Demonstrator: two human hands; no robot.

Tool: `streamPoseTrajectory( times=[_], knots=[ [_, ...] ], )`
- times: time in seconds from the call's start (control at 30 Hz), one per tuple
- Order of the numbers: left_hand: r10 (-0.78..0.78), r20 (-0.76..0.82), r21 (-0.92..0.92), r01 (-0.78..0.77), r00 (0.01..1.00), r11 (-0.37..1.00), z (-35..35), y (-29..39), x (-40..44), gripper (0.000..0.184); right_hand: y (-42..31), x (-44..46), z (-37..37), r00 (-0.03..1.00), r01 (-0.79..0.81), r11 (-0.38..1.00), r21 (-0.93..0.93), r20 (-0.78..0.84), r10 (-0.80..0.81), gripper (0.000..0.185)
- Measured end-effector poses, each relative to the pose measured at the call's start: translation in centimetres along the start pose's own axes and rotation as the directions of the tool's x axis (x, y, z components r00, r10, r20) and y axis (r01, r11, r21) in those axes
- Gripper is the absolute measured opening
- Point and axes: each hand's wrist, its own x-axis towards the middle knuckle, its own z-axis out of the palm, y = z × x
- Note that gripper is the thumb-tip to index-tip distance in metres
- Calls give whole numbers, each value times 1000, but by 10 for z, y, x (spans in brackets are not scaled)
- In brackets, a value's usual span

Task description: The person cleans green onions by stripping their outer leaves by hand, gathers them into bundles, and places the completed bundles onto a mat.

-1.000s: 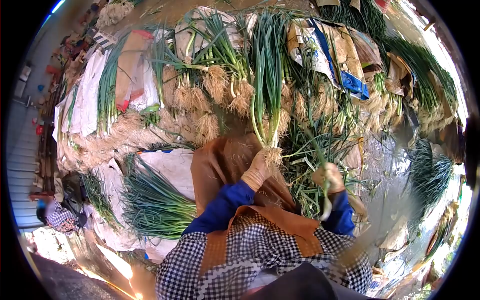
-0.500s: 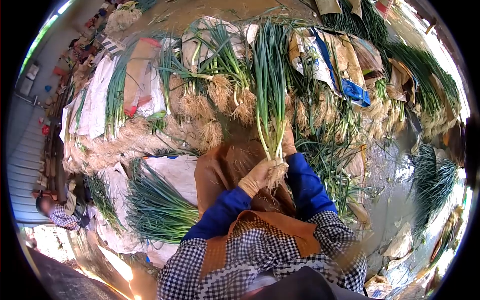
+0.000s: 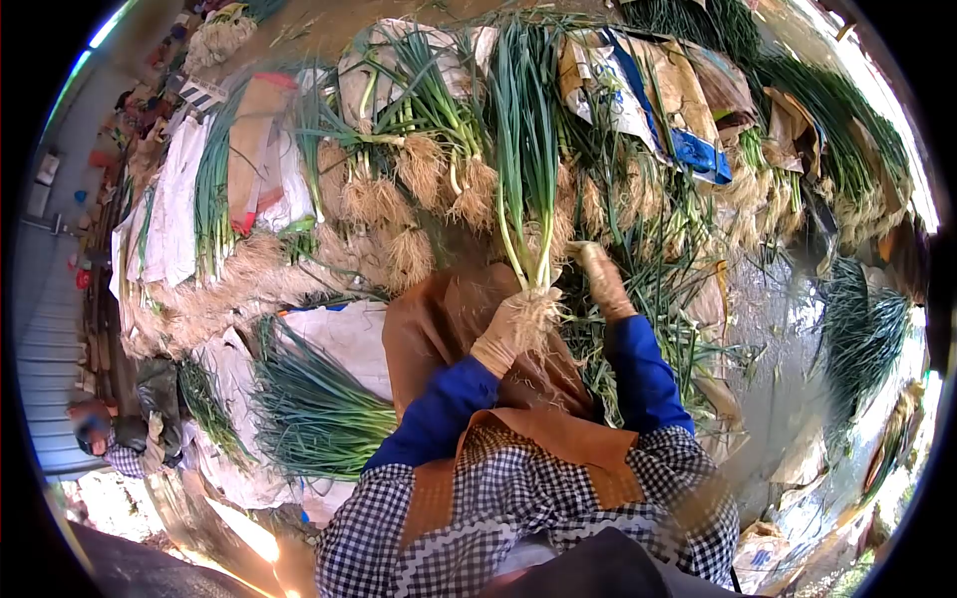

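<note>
My left hand point(image 3: 501, 334), in a pale glove, is closed round the root end of a bunch of green onions point(image 3: 526, 149) above the brown apron point(image 3: 439, 329). The long green leaves point away from me and the roots hang over my fingers. My right hand point(image 3: 600, 277), gloved too, is just right of the white stalks; its fingers are bent towards them, and whether they hold anything is too small to tell. Loose green leaves point(image 3: 648, 289) lie beside and beyond my right hand.
Rows of onions with bushy roots point(image 3: 419, 164) lie beyond my hands, partly under sacks point(image 3: 174, 199). A leafy pile point(image 3: 319, 409) is at the left, another point(image 3: 862, 329) at the far right. A person point(image 3: 120, 448) is at the lower left edge.
My right hand had a loose stalk out to the right a second ago, then came behind the bunch; now it is at its right side. My left hand keeps hold of the bunch.
</note>
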Motion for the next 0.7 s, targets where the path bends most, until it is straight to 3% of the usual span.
streamPoseTrajectory(
  times=[0.03,0.07,0.1,0.13,0.17,0.2,0.23,0.27,0.3,0.33,0.37,0.4,0.43,0.47,0.5,0.53,0.57,0.63,0.7],
  knots=[
    [17,-142,84,-5,990,996,12,-1,0,25,-13,-9,12,985,-55,998,4,161,53,39],
    [46,-281,172,3,959,985,24,1,-1,26,1,-24,14,958,63,989,-137,286,-21,41],
    [45,-275,184,6,960,983,27,8,-2,26,13,-39,15,908,198,944,-264,412,-76,42],
    [62,-151,184,-34,987,982,30,20,-6,28,-10,-51,13,917,-82,911,-404,328,228,43],
    [82,-21,173,-77,996,982,34,32,-9,30,-34,-60,9,837,-350,784,-513,205,508,43],
    [-51,137,-103,65,989,993,78,37,-20,36,-27,-65,-6,796,-327,718,-614,231,560,42],
    [50,159,108,-68,986,992,73,54,-22,43,-12,-71,-31,750,-298,648,-701,248,613,41],
    [119,176,170,-149,977,974,92,64,-25,46,10,-76,-51,704,31,490,-871,367,607,38],
    [183,196,226,-226,963,947,117,66,-31,49,44,-85,-75,623,370,276,-887,457,635,37],
    [206,204,238,-253,957,938,130,68,-35,48,98,-95,-107,690,473,258,-842,536,485,33],
    [232,218,251,-284,948,925,139,71,-35,47,58,-64,-89,670,374,271,-887,460,582,30],
    [162,386,242,-269,908,932,142,80,-27,47,65,-27,-82,759,284,372,-884,444,476,30],
    [314,107,468,-326,943,822,122,89,-26,41,11,-1,-58,949,117,623,-773,272,160,31],
    [219,55,381,-223,974,897,77,100,-11,40,-14,37,-42,982,64,672,-738,167,90,32],
    [118,16,287,-118,993,951,47,107,2,39,-5,83,-29,991,137,509,-850,116,-74,32],
    [355,-131,440,-267,926,857,81,79,-2,27,-48,100,-3,967,93,614,-784,-76,-244,34],
    [305,-132,355,-242,943,903,59,78,3,35,-51,133,9,979,20,596,-803,-104,-174,38],
    [314,-32,391,-277,949,878,46,73,4,46,-41,188,29,975,-222,320,-921,-201,96,44],
    [260,38,337,-257,965,906,40,76,2,53,-43,212,42,957,-220,207,-953,-169,237,45]
  ],
)
